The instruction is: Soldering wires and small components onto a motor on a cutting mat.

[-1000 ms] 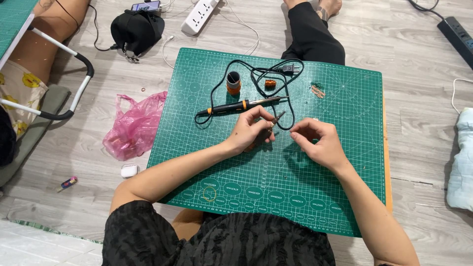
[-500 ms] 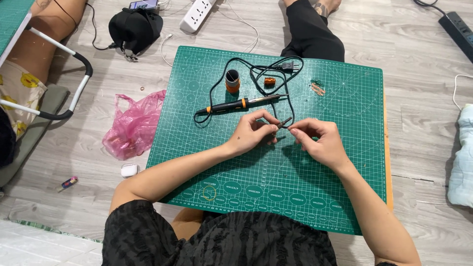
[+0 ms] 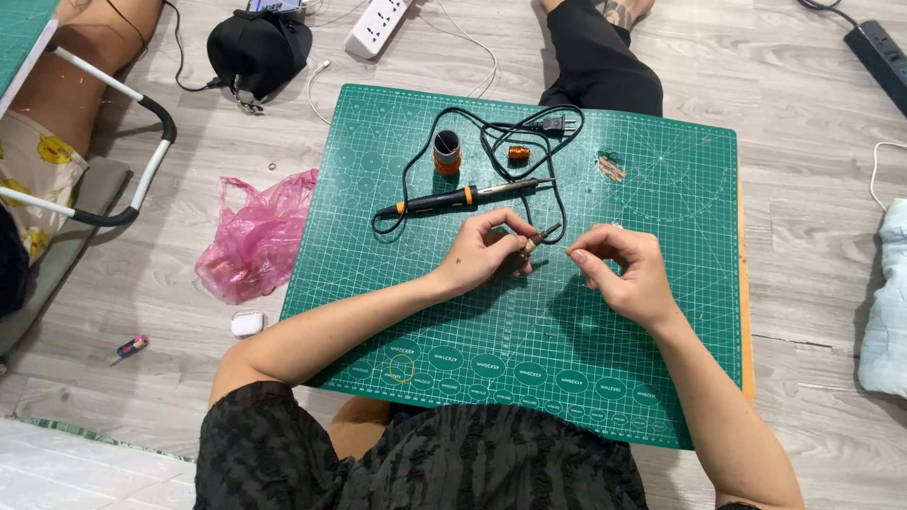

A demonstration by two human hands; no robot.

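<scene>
On the one green cutting mat [image 3: 661,283], the left hand [image 3: 482,253] pinches a small pair of pliers [image 3: 536,240]; the right hand [image 3: 624,269] curls its fingertips together, whether around anything I cannot tell. One soldering iron [image 3: 453,198] lies just beyond, beside two orange spools [image 3: 446,151].

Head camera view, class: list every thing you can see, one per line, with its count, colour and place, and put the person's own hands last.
cutting mat: one, green, on the floor under the hands
soldering iron: one, black and orange, mat's upper middle
cord: one, black, looped above the iron
spool: one, orange and black, upright above the iron
small coil: one, copper-orange, inside the cord loop
plastic bag: one, pink, floor left of the mat
pouch: one, black, floor top left
power strip: one, white, top edge
small tool: one, thin, dark, at the left fingertips
left hand: pinching the small tool
right hand: fingertips pinched, contents too small to tell
</scene>
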